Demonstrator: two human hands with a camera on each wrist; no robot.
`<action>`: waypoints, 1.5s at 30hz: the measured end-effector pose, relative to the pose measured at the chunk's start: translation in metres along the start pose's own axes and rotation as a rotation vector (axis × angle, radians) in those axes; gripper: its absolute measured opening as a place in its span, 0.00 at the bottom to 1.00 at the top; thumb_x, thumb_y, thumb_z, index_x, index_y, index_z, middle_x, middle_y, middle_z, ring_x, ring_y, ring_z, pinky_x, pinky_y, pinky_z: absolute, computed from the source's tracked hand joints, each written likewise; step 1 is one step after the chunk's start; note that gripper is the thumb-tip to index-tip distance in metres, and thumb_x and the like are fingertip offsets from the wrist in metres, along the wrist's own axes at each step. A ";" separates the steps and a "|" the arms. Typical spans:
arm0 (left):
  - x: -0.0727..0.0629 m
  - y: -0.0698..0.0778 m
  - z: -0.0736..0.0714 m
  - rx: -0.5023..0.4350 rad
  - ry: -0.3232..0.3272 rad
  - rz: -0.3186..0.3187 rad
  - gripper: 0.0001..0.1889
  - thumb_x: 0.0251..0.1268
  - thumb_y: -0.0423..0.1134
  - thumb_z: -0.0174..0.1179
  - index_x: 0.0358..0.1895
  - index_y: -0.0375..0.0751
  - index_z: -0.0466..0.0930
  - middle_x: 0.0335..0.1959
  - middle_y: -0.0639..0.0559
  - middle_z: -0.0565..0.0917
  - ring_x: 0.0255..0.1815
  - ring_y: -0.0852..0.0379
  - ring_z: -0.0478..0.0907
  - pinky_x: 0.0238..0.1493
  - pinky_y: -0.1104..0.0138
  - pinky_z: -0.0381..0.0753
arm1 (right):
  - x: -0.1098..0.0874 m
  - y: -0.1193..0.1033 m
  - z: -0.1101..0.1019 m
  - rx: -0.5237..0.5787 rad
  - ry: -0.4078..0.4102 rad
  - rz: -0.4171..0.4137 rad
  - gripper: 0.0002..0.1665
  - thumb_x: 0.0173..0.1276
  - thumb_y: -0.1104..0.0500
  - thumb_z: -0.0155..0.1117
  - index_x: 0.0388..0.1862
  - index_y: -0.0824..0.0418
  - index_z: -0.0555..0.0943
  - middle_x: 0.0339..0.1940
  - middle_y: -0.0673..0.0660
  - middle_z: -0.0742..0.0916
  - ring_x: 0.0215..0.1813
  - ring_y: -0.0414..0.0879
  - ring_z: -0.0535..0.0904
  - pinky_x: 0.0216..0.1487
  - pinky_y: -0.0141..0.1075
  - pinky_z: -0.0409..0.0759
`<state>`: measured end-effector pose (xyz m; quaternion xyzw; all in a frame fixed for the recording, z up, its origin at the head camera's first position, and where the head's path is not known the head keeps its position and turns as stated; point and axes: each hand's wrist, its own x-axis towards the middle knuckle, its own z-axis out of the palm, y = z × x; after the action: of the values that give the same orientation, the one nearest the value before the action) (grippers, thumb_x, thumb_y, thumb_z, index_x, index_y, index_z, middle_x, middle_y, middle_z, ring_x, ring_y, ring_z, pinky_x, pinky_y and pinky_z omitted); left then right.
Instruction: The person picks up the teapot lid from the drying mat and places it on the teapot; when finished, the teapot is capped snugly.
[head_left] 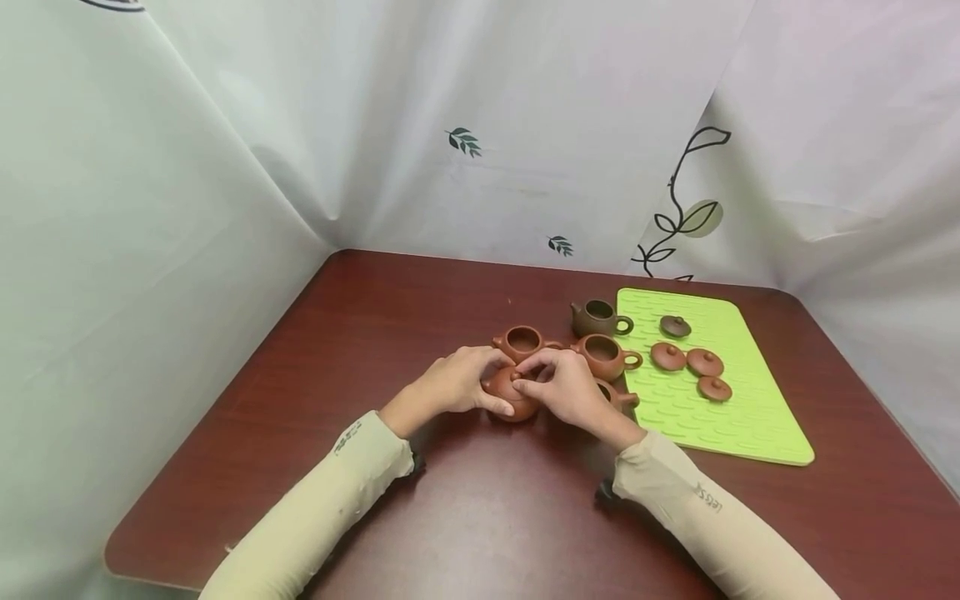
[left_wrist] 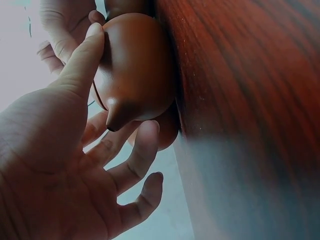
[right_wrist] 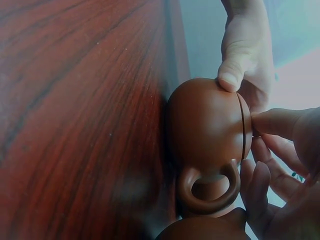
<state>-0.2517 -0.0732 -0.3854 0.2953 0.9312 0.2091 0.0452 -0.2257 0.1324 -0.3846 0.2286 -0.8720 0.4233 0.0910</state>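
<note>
A small reddish-brown clay teapot (head_left: 512, 407) stands on the table with its lid seated on top. Thumb and fingers of my left hand (head_left: 459, 379) hold it at the spout side, the thumb on the upper body near the lid's edge. My right hand (head_left: 566, 385) pinches the lid's knob from the other side. The left wrist view shows the teapot (left_wrist: 145, 65) with its spout (left_wrist: 119, 114) between my left thumb and fingers. In the right wrist view the teapot's handle (right_wrist: 212, 205) is free, and a thin dark seam runs under the lid.
Close behind are lidless teapots: a reddish one (head_left: 507, 342), another (head_left: 613, 367), a partly hidden one (head_left: 620, 398) and a dark brown one (head_left: 584, 323). A green mat (head_left: 727, 429) at right holds a dark lid (head_left: 676, 327) and several reddish lids (head_left: 667, 357). Fabric hangs around the table.
</note>
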 end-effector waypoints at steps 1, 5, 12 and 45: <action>0.000 0.000 -0.001 -0.001 0.000 -0.002 0.37 0.46 0.65 0.73 0.61 0.57 0.77 0.58 0.60 0.81 0.58 0.57 0.78 0.47 0.52 0.79 | 0.001 -0.001 -0.001 -0.001 -0.001 -0.001 0.07 0.56 0.62 0.78 0.34 0.58 0.89 0.32 0.50 0.88 0.29 0.41 0.81 0.31 0.31 0.78; 0.001 0.001 -0.004 -0.002 -0.004 -0.012 0.37 0.46 0.65 0.73 0.61 0.57 0.77 0.58 0.60 0.81 0.58 0.57 0.78 0.47 0.51 0.78 | 0.002 -0.003 -0.003 0.002 -0.007 -0.006 0.07 0.55 0.62 0.78 0.33 0.58 0.89 0.32 0.50 0.88 0.28 0.41 0.80 0.31 0.31 0.78; 0.000 0.000 -0.001 0.010 -0.011 -0.011 0.37 0.47 0.66 0.72 0.62 0.58 0.76 0.59 0.60 0.80 0.57 0.56 0.78 0.45 0.50 0.78 | 0.001 -0.001 -0.002 0.006 -0.009 -0.005 0.08 0.54 0.63 0.79 0.34 0.59 0.89 0.32 0.50 0.88 0.29 0.45 0.81 0.31 0.31 0.78; 0.001 0.034 -0.005 0.209 0.156 0.102 0.36 0.53 0.67 0.67 0.63 0.51 0.77 0.62 0.57 0.76 0.52 0.53 0.68 0.50 0.58 0.64 | -0.025 0.012 -0.049 0.063 0.060 0.103 0.12 0.59 0.67 0.72 0.43 0.64 0.87 0.31 0.54 0.87 0.29 0.45 0.81 0.26 0.33 0.77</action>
<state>-0.2356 -0.0499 -0.3665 0.3280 0.9323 0.1355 -0.0690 -0.2114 0.1852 -0.3712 0.1733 -0.8656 0.4614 0.0881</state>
